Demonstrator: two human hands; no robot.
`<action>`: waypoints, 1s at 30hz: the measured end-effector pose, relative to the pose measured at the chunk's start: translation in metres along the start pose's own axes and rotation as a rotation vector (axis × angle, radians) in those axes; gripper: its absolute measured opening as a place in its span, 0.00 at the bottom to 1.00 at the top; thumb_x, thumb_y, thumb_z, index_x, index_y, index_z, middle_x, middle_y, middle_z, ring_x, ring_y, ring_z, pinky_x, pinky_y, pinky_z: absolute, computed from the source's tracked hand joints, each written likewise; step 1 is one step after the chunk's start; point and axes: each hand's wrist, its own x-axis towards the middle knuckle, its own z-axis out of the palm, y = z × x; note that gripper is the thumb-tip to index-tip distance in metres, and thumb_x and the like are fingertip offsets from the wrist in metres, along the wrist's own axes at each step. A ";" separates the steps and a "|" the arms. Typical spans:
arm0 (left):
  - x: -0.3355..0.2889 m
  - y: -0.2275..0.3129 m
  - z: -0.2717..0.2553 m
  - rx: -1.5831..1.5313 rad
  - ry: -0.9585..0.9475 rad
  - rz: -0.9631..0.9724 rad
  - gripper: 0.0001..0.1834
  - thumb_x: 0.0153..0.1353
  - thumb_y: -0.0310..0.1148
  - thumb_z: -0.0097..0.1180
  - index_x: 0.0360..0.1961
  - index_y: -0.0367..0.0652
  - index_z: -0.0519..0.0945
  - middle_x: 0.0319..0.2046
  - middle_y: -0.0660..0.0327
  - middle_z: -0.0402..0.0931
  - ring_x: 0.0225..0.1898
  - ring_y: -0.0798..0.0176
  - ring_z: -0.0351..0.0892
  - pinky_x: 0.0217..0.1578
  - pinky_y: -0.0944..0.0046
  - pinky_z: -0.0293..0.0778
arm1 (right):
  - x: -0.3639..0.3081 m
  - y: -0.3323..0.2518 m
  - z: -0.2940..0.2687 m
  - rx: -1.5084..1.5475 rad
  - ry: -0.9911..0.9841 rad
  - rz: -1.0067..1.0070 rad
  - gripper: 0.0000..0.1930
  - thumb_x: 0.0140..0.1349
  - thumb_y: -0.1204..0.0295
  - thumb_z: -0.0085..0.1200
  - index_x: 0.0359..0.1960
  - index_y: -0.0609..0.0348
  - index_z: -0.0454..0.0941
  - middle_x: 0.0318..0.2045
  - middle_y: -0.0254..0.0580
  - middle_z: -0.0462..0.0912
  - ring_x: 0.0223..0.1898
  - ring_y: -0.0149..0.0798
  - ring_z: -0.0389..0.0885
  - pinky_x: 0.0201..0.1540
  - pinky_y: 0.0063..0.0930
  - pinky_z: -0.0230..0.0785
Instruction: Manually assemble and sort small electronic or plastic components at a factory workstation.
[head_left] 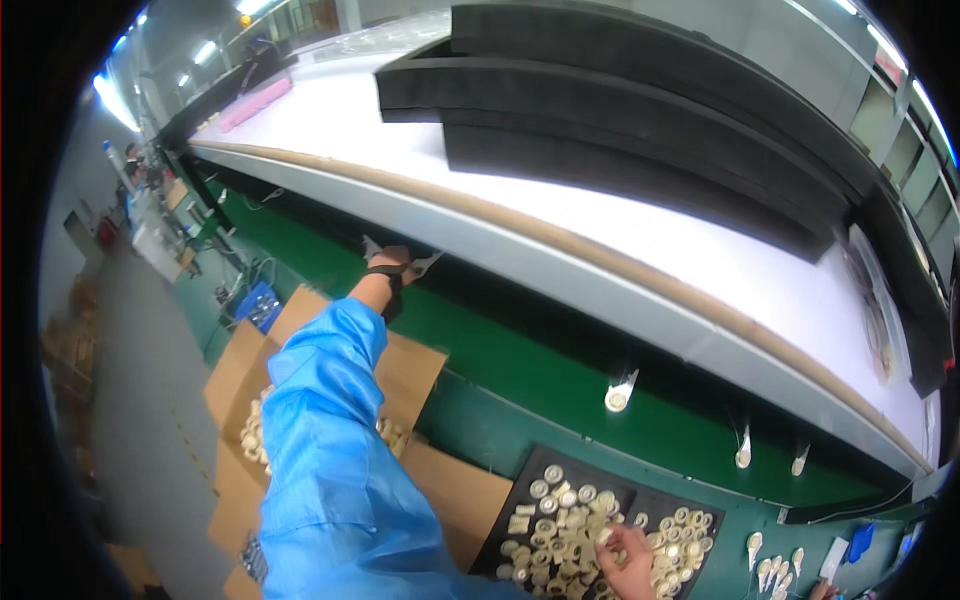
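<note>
My left arm, in a blue sleeve with a black band at the wrist, stretches far forward. My left hand (pixel 397 258) is just beneath the edge of the raised white shelf, over the green belt. Pale, thin pieces (pixel 428 263) stick out beside it; its fingers are too shaded to make out. At lower right, my right hand (pixel 628 563) is above a black tray (pixel 522 487) of many cream-coloured round plastic parts. Thumb and fingertips pinch one cream round part (pixel 604 536).
Below my left arm stands an open cardboard box (pixel 405 368) with more cream parts. Cream parts with white tails (pixel 618 396) lie along the green belt (pixel 520 345). Long black trays (pixel 620 130) are stacked on the white shelf (pixel 600 215). Another person's hand (pixel 825 590) shows at lower right.
</note>
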 end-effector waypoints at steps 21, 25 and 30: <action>0.033 0.094 0.068 -0.089 0.517 0.654 0.21 0.49 0.45 0.58 0.41 0.44 0.82 0.42 0.50 0.79 0.44 0.47 0.78 0.47 0.56 0.73 | 0.024 -0.026 0.002 0.297 0.157 0.126 0.17 0.48 0.84 0.56 0.43 0.64 0.75 0.30 0.35 0.70 0.31 0.27 0.72 0.33 0.18 0.68; -0.139 0.191 -0.074 -0.603 -0.016 0.659 0.26 0.43 0.40 0.64 0.46 0.42 0.76 0.43 0.50 0.77 0.44 0.46 0.77 0.45 0.56 0.73 | 0.009 -0.039 -0.036 0.621 0.219 0.179 0.16 0.52 0.83 0.57 0.45 0.65 0.74 0.33 0.34 0.73 0.33 0.24 0.73 0.37 0.18 0.69; -0.323 0.242 -0.109 -1.023 -0.494 0.801 0.25 0.46 0.21 0.66 0.46 0.36 0.72 0.36 0.61 0.78 0.35 0.73 0.77 0.34 0.72 0.74 | -0.007 -0.066 -0.073 0.691 0.169 -0.103 0.20 0.54 0.85 0.55 0.51 0.69 0.72 0.42 0.40 0.72 0.39 0.28 0.74 0.43 0.20 0.69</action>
